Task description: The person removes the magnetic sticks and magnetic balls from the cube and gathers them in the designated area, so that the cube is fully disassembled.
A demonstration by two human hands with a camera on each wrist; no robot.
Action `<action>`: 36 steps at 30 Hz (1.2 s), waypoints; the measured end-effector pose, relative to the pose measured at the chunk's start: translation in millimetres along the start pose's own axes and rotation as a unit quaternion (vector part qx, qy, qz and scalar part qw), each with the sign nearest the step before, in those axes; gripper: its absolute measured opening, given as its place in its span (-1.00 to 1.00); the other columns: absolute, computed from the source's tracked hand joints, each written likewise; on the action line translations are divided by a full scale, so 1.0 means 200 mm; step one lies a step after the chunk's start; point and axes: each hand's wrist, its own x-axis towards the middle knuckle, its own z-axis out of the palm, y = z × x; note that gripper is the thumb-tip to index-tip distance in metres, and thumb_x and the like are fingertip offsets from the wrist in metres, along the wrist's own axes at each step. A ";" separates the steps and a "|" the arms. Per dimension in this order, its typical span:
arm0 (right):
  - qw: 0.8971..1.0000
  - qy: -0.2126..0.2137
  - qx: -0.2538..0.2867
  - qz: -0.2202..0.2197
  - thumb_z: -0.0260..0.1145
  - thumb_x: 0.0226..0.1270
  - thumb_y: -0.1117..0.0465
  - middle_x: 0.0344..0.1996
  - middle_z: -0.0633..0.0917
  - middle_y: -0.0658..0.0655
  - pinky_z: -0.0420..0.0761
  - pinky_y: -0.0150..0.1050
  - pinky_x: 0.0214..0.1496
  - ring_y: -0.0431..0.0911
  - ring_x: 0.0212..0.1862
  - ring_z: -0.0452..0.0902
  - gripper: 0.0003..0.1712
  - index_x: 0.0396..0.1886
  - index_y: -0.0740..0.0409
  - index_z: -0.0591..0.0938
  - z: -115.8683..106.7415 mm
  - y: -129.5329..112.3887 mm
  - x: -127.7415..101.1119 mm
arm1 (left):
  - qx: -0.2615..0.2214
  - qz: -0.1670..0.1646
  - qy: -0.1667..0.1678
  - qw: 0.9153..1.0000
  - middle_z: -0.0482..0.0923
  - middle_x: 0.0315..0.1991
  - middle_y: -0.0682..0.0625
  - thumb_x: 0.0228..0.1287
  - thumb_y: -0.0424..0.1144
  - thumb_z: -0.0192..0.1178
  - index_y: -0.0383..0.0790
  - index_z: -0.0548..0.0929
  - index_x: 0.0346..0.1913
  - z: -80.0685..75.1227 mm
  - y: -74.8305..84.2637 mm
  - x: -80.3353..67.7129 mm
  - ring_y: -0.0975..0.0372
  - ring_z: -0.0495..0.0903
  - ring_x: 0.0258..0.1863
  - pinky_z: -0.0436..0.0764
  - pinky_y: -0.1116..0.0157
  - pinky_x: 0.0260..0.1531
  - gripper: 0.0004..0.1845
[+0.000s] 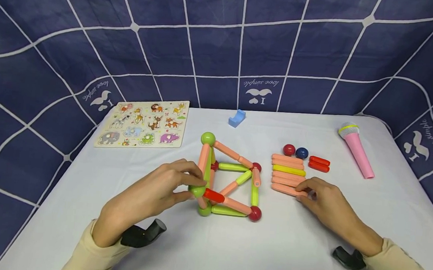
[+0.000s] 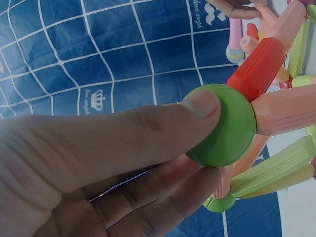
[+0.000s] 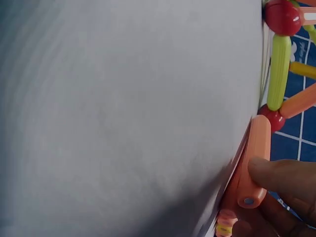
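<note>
A frame of pink, green and yellow-green sticks joined by balls (image 1: pixel 232 178) stands mid-table. My left hand (image 1: pixel 193 188) pinches a green ball (image 1: pixel 198 190) at the frame's near left corner. A short red stick (image 1: pixel 213 195) juts from that ball. In the left wrist view my thumb lies over the green ball (image 2: pixel 222 126), with the red stick (image 2: pixel 256 69) beside it. My right hand (image 1: pixel 303 192) grips the nearest pink stick (image 1: pixel 286 189) of a row of loose sticks. The right wrist view shows my thumb (image 3: pixel 281 175) on that pink stick (image 3: pixel 252 168).
Beside the row lie a red ball (image 1: pixel 289 149), a dark blue ball (image 1: pixel 301 152) and two red sticks (image 1: pixel 319 163). A pink toy microphone (image 1: pixel 356 148) lies far right, a blue block (image 1: pixel 237 118) at the back, an animal puzzle board (image 1: pixel 145 123) back left on the white table (image 1: pixel 230 246).
</note>
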 end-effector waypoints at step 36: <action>0.989 -0.070 0.113 -0.068 0.49 0.16 0.34 -0.05 0.71 0.06 0.59 -0.04 0.10 -0.02 0.05 0.62 -0.59 0.05 0.14 0.70 0.20 -0.22 0.37 | 0.000 0.008 -0.002 1.000 0.62 -0.10 0.07 0.01 -0.45 0.49 -0.22 0.78 -0.08 0.00 0.00 0.00 0.24 0.57 -0.06 0.62 0.34 -0.06 -0.66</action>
